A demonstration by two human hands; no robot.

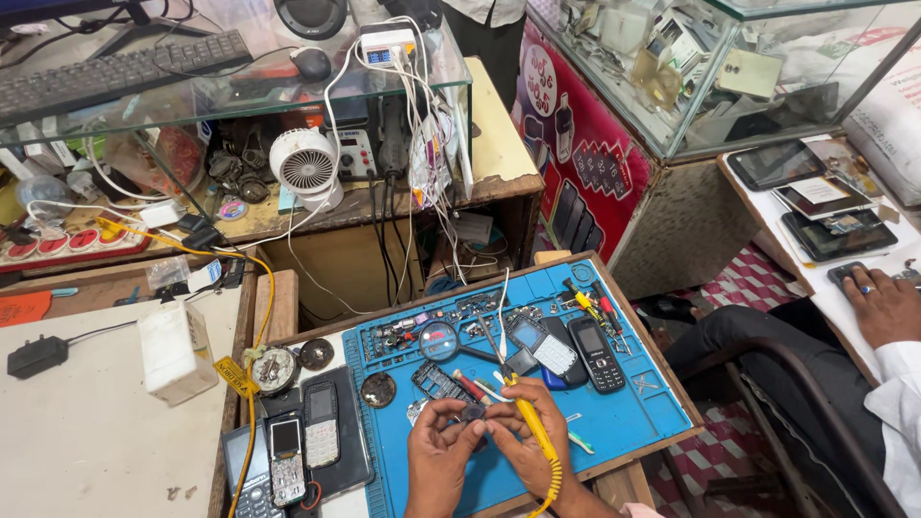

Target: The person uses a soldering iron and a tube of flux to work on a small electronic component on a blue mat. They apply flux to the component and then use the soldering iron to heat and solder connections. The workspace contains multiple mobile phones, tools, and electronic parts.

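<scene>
On blue mat (633, 412) | phones (576, 353) beyond hands | magnifier (438, 341) near

The small part (472, 412) pinched between the left hand (436, 451) and right hand (528, 441) is mostly covered by fingertips; its kind cannot be told. Both forearms are cut off by the bottom edge. The parts in the mat (633, 422) trays are too small to identify.

Left hand (439, 443) and right hand (523, 436) together, fingers curled, fingertips meeting.
</scene>
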